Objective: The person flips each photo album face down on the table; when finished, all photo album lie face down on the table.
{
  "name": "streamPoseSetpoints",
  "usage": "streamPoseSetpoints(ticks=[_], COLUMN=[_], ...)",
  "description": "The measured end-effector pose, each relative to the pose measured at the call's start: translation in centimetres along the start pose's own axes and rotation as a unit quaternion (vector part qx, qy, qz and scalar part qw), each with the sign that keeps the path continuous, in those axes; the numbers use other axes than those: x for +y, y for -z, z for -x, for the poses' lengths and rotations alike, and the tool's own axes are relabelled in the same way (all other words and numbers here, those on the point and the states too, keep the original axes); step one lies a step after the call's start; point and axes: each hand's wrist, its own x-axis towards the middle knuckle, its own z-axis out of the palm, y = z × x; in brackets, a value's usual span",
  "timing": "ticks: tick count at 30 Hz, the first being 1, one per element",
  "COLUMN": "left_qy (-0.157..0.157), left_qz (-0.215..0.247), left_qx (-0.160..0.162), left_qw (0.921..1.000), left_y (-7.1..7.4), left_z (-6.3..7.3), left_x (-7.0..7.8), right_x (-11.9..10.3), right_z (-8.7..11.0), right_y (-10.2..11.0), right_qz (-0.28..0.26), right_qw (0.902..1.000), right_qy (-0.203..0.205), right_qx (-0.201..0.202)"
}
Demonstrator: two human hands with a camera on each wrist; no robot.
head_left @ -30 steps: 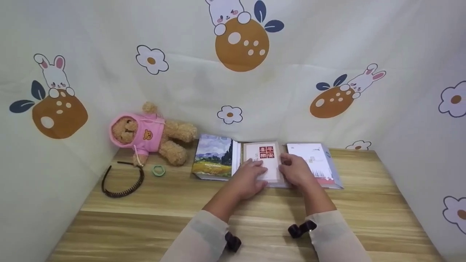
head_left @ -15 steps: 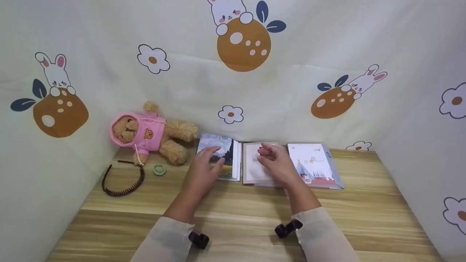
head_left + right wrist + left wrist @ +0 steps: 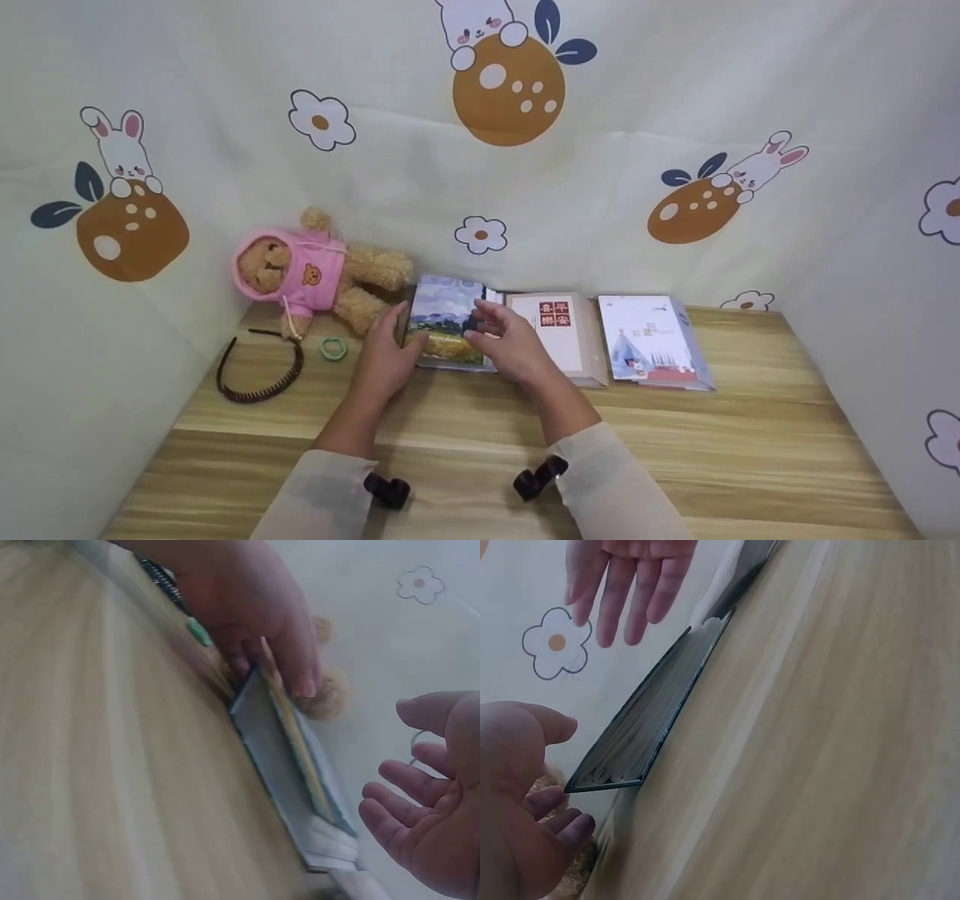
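A thick hardcover book with a landscape painting on its cover lies on the table, its page block facing me in the left wrist view. My left hand is at the book's left edge, fingertips right at the corner and thumb raised apart from them. Over the right side of the cover hovers my right hand, its fingers loosely bent. The right wrist view shows this right hand apart from the book, with nothing in it.
Right of the painted book lie a beige book with red squares and a white book with a tent picture. At left are a teddy bear in a pink hoodie, a dark headband and a green ring. A printed curtain stands behind.
Both hands have left the beige book and moved left to the painted book, the left hand to its left edge and the right hand over its right side. The beige book now shows uncovered.
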Motion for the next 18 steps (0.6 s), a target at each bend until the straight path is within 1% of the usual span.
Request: streamPoseSetpoints(ticks=[4,9,14,18], left_qy=[0.004,-0.006,-0.001,0.005], left_qz=[0.018,0.04,0.044,0.043], left_qx=[-0.015,-0.034,-0.028,-0.03], left_qw=[0.9997,0.9986,0.9987,0.9986], left_y=[-0.3,-0.5,-0.1,0.1], left_z=[0.1,0.1,0.0,-0.1], left_x=[-0.2,-0.3,-0.5,-0.6], right_x=[0.8,1.1,1.4,1.4], right_z=[0.1,0.2,0.3,0.5], right_y=[-0.7,-1.1,-1.4,-1.5], right_qz=[0.019,0.048,0.066,0.076], right_qw=[0.9997,0.9984,0.997,0.9961], right_qy=[-0.012,-0.027,-0.035,-0.042], right_qx=[-0.002,-0.005,-0.017,-0.016])
